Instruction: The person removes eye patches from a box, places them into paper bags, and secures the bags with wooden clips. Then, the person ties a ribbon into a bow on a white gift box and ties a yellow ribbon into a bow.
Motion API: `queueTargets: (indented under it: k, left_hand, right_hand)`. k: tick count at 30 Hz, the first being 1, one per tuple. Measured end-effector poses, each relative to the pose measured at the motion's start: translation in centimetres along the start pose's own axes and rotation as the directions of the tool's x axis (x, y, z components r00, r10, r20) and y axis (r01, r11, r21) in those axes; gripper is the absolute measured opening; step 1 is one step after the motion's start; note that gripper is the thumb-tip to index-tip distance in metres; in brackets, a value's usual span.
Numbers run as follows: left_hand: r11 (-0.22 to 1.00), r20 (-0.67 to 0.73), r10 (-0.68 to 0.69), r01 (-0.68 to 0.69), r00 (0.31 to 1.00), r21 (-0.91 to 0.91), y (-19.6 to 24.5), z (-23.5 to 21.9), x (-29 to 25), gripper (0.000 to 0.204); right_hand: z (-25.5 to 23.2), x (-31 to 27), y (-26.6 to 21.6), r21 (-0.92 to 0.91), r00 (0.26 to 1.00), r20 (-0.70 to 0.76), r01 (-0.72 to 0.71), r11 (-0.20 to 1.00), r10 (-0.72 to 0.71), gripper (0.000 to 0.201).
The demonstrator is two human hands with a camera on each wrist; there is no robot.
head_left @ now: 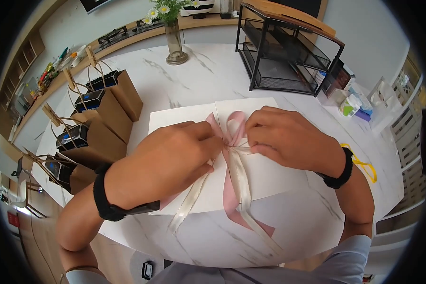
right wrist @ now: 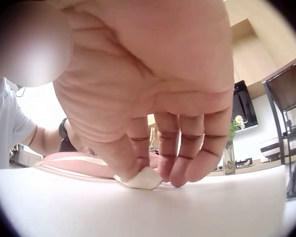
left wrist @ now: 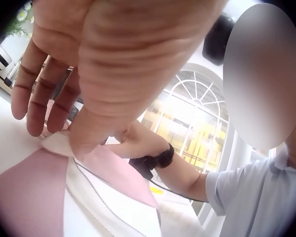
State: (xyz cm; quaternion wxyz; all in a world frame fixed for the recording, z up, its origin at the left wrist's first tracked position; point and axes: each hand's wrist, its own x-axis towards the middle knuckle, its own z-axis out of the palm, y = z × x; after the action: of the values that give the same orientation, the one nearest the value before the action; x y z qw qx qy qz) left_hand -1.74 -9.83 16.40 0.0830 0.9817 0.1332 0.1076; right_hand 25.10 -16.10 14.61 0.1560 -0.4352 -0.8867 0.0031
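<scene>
A white box (head_left: 279,175) lies on the table, with a pink ribbon (head_left: 231,201) and a narrower cream ribbon (head_left: 244,189) tied across its top. Pink loops stand up at the knot, and tails of both ribbons hang over the near side. My right hand (head_left: 296,139) pinches the cream ribbon (right wrist: 143,180) between thumb and forefinger, just right of the knot. My left hand (head_left: 170,151) grips ribbon at the knot's left side; in the left wrist view its thumb presses on a cream fold (left wrist: 59,144), the other fingers hanging loosely beyond.
Several brown paper bags (head_left: 99,146) with clothespins on their handles stand to the left. Behind the box are a glass vase (head_left: 174,45) with daisies and a black mesh rack (head_left: 288,57). Small packages (head_left: 350,105) and a yellow ribbon (head_left: 367,168) lie at the right.
</scene>
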Motion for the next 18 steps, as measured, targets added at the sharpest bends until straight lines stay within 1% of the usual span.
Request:
queueTargets:
  k: [1, 2, 3, 4, 5, 6, 7, 8, 9, 11, 12, 14, 15, 16, 17, 18]
  left_hand:
    - [0.998, -0.018, -0.04, 0.039, 0.999, -0.053, 0.0, 0.0, -0.2, 0.027]
    - [0.991, -0.035, -0.082, 0.078, 0.996, -0.105, 0.0, 0.0, -0.4, 0.025]
    - [0.991, -0.038, -0.085, 0.081, 0.996, -0.104, 0.1, -0.1, -0.5, 0.025]
    - [0.989, -0.049, -0.115, 0.11, 0.992, -0.102, 0.2, -0.2, -0.6, 0.026]
    - [0.985, -0.061, -0.144, 0.138, 0.988, -0.102, 0.3, -0.2, -0.7, 0.027]
    - [0.985, -0.063, -0.145, 0.138, 0.987, -0.103, 0.1, -0.1, -0.7, 0.027]
    - [0.988, -0.1, -0.107, 0.094, 0.989, -0.121, -0.1, 0.1, -0.7, 0.029]
    - [0.989, -0.136, -0.069, 0.05, 0.988, -0.137, -0.4, 0.2, -0.7, 0.032]
    - [0.989, -0.137, -0.07, 0.051, 0.988, -0.137, -0.6, 0.2, -0.8, 0.032]
    - [0.977, -0.128, 0.012, -0.038, 0.992, -0.208, -0.9, 0.2, -0.6, 0.036]
    - [0.977, -0.128, 0.018, -0.044, 0.992, -0.208, -0.9, 0.1, -0.6, 0.036]
    - [0.965, -0.028, -0.05, 0.041, 0.998, -0.26, -0.6, -0.3, -0.8, 0.037]
    - [0.965, -0.031, -0.053, 0.043, 0.998, -0.259, -0.6, -0.4, -0.8, 0.037]
    - [0.983, 0.011, -0.063, 0.064, 0.998, -0.174, -0.6, -0.5, -0.8, 0.036]
    - [0.993, 0.054, -0.075, 0.08, 0.996, -0.089, -0.6, -0.5, -0.8, 0.035]
    - [0.992, 0.055, -0.077, 0.082, 0.996, -0.091, -0.6, -0.5, -0.9, 0.035]
  right_hand:
    - [-0.1, -0.2, 0.0, 0.0, 1.0, 0.003, 0.001, 1.0, -0.001, 0.015]
    - [-0.4, -0.4, -0.1, -0.006, 0.999, -0.044, 0.009, 1.0, -0.009, 0.015]
    - [-0.6, -0.4, -0.4, -0.013, 0.996, -0.093, 0.017, 1.0, -0.018, 0.015]
    - [-0.9, -0.4, -1.1, -0.015, 0.996, -0.092, 0.019, 1.0, -0.02, 0.015]
    - [-1.0, -0.4, -2.2, -0.05, 0.982, -0.185, 0.024, 0.998, -0.033, 0.013]
    - [-0.8, -0.7, -3.2, -0.087, 0.96, -0.274, 0.027, 0.996, -0.05, 0.012]
    - [0.2, -1.3, -3.7, -0.081, 0.966, -0.234, 0.094, 0.992, -0.111, 0.02]
    - [0.5, -1.5, -5.1, -0.085, 0.979, -0.182, 0.075, 0.994, -0.09, 0.022]
    - [0.6, -1.4, -6.4, -0.089, 0.989, -0.131, 0.054, 0.995, -0.065, 0.025]
    - [1.4, -1.6, -7.2, -0.104, 0.989, -0.125, 0.064, 0.993, -0.077, 0.027]
    - [1.7, -1.8, -7.4, -0.119, 0.989, -0.119, 0.078, 0.99, -0.092, 0.029]
    - [2.3, -2.1, -7.6, -0.151, 0.988, -0.118, 0.081, 0.985, -0.099, 0.028]
    - [2.4, -2.0, -7.7, -0.181, 0.987, -0.118, 0.089, 0.98, -0.111, 0.028]
    - [2.3, -2.1, -7.6, -0.181, 0.987, -0.116, 0.093, 0.979, -0.115, 0.028]
    - [2.2, -2.2, -7.5, -0.176, 0.986, -0.075, 0.132, 0.976, -0.147, 0.027]
    - [2.1, -2.3, -7.4, -0.168, 0.984, -0.033, 0.169, 0.971, -0.177, 0.026]
